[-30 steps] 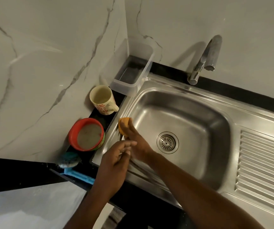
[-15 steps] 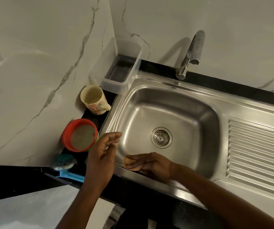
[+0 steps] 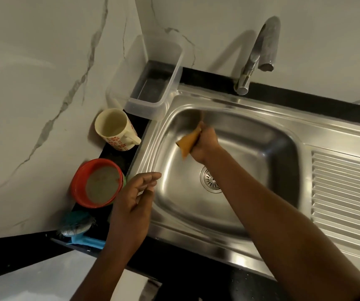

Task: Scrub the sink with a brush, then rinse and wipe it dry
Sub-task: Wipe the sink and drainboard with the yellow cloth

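Right grip (image 3: 205,144) clutches orange sponge (image 3: 188,141) | left grip (image 3: 134,197) relaxed, empty | steel sink (image 3: 261,135) shiny

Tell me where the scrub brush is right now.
Head view, lower left: the blue brush lies on the black counter left of the sink, just in front of the red bowl.

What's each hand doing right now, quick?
Left hand: open, fingers relaxed, holding nothing.
Right hand: closed around an orange sponge inside the sink.
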Motion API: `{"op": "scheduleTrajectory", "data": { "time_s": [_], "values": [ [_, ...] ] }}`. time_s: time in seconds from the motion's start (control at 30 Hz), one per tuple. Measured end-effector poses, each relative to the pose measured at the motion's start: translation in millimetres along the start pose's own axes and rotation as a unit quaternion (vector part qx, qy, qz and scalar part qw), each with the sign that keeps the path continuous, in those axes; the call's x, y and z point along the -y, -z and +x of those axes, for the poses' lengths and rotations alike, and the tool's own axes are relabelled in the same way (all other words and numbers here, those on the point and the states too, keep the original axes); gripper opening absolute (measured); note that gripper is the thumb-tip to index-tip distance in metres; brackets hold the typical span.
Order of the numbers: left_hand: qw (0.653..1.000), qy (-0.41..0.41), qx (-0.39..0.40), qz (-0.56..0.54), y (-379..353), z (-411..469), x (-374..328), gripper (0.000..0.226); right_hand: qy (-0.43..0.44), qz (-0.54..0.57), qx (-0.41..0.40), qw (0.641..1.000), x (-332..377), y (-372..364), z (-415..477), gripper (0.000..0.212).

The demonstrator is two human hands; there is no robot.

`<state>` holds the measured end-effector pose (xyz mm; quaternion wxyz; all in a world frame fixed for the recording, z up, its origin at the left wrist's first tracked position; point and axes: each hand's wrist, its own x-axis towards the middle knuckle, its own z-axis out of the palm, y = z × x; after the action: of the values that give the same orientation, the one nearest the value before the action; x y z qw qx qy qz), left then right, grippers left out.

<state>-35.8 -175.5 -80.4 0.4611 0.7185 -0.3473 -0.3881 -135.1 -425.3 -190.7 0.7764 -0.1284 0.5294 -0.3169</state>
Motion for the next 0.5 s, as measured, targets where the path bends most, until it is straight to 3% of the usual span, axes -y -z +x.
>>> {"op": "scheduleTrajectory", "data": {
  "time_s": [0.13, 0.23, 0.3, 0.37, 0.5],
  "values": [
    [1.0, 0.01, -0.005, 0.006, 2, -3, 4, 0.038, 0.002, -0.055, -0.032, 0.998, -9, -57, 20, 0.063],
    [0.999, 0.029, -0.015, 0.003, 1, -6, 6, 0.041, 0.051, -0.116, -0.034, 0.991, -38, -78, 37, 0.056],
    [0.999, 0.036, -0.016, -0.003, 1, -7, 6, 0.042, 0.029, -0.116, -0.042, 0.992, -66, -75, 77, 0.094],
    [0.999, 0.031, -0.018, -0.012, 0, -8, 2, 0.042, -0.05, -0.122, -0.052, 0.99, -88, -65, 72, 0.125],
    [0.999, 0.02, -0.018, -0.026, -3, -5, -6, 0.034, -0.123, -0.207, -0.023, 0.97, -122, -42, 13, 0.1]
  ]
}}
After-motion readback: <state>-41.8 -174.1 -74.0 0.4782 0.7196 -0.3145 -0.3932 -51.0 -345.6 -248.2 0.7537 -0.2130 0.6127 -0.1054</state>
